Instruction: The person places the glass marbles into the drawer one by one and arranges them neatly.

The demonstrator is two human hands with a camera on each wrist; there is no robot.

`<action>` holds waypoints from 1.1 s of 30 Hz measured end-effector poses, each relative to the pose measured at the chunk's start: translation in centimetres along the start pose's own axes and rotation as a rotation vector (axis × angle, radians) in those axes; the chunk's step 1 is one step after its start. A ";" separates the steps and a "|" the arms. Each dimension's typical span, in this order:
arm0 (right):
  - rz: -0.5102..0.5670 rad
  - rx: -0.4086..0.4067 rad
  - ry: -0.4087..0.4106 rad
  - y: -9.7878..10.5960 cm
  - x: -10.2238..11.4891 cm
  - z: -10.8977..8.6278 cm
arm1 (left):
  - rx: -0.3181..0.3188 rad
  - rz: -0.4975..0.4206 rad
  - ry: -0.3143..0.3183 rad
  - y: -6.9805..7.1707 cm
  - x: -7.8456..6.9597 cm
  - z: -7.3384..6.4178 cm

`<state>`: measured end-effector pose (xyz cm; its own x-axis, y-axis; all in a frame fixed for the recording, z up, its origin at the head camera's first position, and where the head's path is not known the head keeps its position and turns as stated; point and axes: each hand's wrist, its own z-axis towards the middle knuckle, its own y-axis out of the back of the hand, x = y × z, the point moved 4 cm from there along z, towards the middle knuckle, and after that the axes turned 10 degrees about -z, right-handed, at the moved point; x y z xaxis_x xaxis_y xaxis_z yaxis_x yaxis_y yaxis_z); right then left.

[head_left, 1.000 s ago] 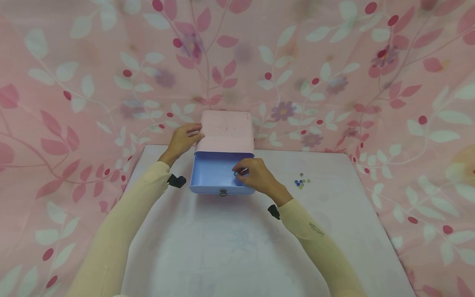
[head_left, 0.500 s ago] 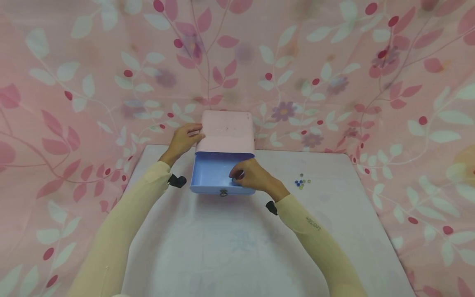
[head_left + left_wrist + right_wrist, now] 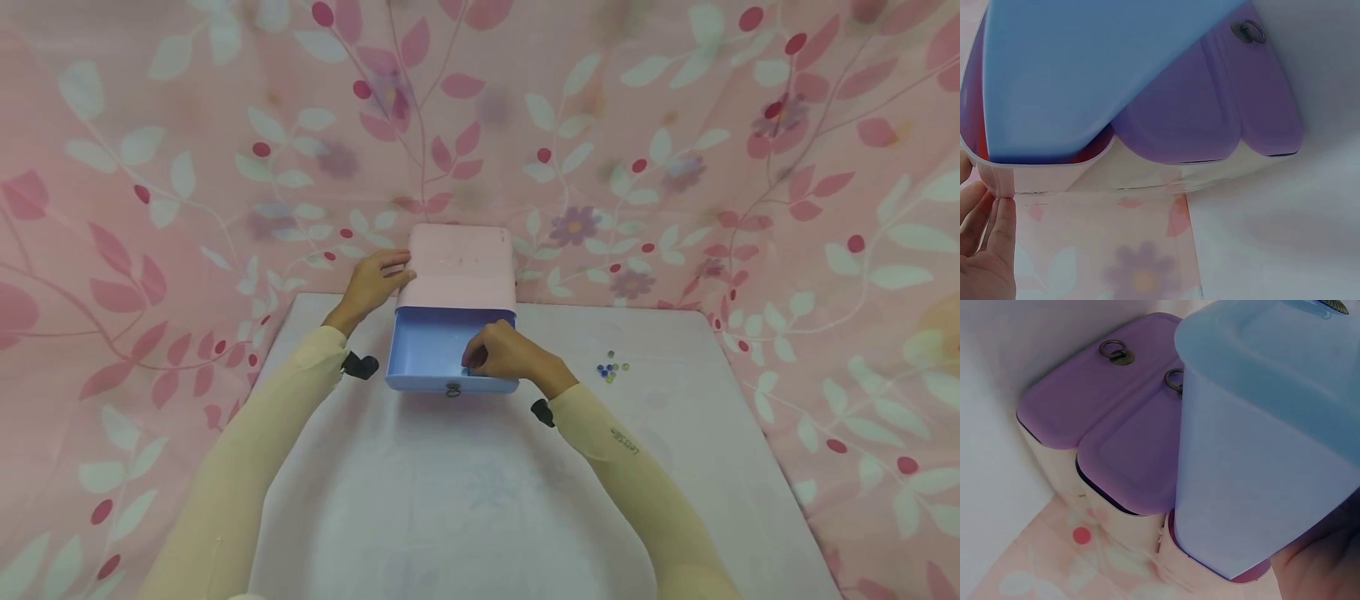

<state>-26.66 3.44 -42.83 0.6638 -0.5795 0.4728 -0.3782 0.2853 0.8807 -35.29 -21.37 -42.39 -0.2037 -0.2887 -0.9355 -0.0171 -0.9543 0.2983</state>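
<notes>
My right hand (image 3: 510, 350) is inside the pulled-out blue drawer (image 3: 427, 342), near its front right corner. Its thumb and fingers pinch a small bluish marble (image 3: 466, 372), mostly hidden by the fingertips, low over the drawer floor. The drawer belongs to a pale pink drawer unit (image 3: 459, 267). My left hand (image 3: 371, 283) rests against the unit's left side, fingers extended; in the left wrist view its fingers (image 3: 1002, 228) touch the pink casing. To the right on the table lies a loose cluster of several marbles (image 3: 609, 368), blue, green and yellowish.
Below the blue drawer are two purple drawers, the upper one (image 3: 1138, 447) and the lower one (image 3: 1094, 394), both pushed in, with metal ring pulls. The white table (image 3: 420, 492) backs onto a pink floral curtain (image 3: 480, 125). A ring pull (image 3: 453, 390) hangs on the blue drawer's front.
My right hand has moved slightly left and lower into the blue drawer with the marble, which shows less between the fingers. The left hand has stayed against the unit.
</notes>
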 end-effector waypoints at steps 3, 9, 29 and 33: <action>-0.007 0.009 -0.002 0.0 0.0 0.1 | 0.001 0.005 0.004 0.0 0.1 0.0; -0.028 0.031 0.011 -0.1 0.0 0.2 | 0.005 -0.003 0.001 -0.1 0.1 0.1; 0.007 0.057 -0.021 -0.2 -0.1 0.1 | 0.003 0.007 0.005 -0.1 -0.1 -0.1; 0.015 0.050 -0.025 -0.2 -0.3 -0.1 | 0.003 0.008 0.014 -0.1 -0.2 -0.2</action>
<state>-26.71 3.59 -43.14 0.6415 -0.5949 0.4843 -0.4198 0.2561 0.8707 -35.10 -21.18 -42.28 -0.1906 -0.2971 -0.9356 -0.0182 -0.9519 0.3060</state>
